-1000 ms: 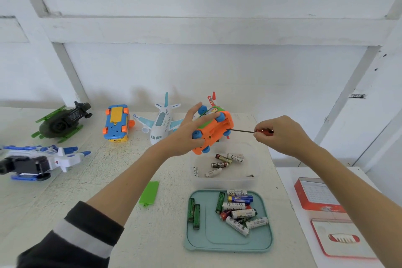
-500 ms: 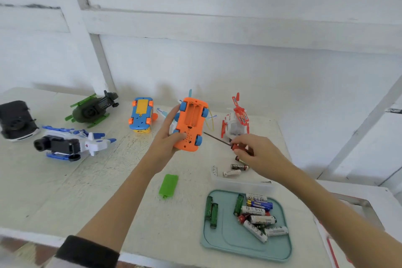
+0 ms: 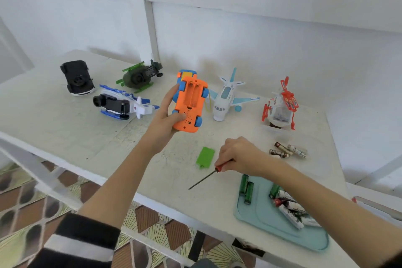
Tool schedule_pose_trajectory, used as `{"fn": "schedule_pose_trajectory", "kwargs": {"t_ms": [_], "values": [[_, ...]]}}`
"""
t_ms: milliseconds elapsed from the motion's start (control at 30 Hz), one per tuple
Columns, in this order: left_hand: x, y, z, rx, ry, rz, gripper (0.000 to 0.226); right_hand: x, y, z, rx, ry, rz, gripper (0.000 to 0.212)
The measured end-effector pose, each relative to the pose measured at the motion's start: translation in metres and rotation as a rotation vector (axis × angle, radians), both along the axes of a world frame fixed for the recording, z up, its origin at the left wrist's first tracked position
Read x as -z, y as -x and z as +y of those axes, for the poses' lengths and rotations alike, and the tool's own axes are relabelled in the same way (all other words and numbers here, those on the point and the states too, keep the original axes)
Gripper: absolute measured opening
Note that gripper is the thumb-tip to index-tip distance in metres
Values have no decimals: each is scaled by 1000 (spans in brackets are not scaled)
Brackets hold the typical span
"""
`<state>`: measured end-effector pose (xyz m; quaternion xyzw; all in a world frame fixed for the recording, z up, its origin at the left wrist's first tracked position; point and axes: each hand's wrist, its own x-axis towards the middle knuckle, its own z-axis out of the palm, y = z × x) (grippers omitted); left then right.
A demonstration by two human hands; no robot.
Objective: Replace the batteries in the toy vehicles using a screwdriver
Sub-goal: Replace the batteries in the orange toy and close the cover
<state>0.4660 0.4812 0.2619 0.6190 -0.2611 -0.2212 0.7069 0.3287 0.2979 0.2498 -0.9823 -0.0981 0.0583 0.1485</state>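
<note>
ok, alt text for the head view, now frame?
A left hand holds an orange toy car upside down over a white table, battery bay open and empty, while the right hand holds a screwdriver low near a green cover. Other toys line the back; batteries lie on a teal tray.

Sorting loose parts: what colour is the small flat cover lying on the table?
Bright green, clearest in the head view.
</note>
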Motion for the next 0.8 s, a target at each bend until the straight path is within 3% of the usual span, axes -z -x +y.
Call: {"fn": "schedule_pose_trajectory", "kwargs": {"t_ms": [333, 500, 633, 800], "values": [[1, 2, 5, 12, -25, 3, 72, 15, 2, 5, 4, -54, 64, 13], [-1, 4, -6, 55, -13, -13, 73, 10, 7, -2, 28, -120, 54, 23], [-7, 9, -22, 85, 6, -16, 73, -1, 25, -13, 42, -200, -20, 14], [-11, 22, -45, 155, 44, -11, 71, -3, 62, -22, 89, -174, 77, 12]]}}
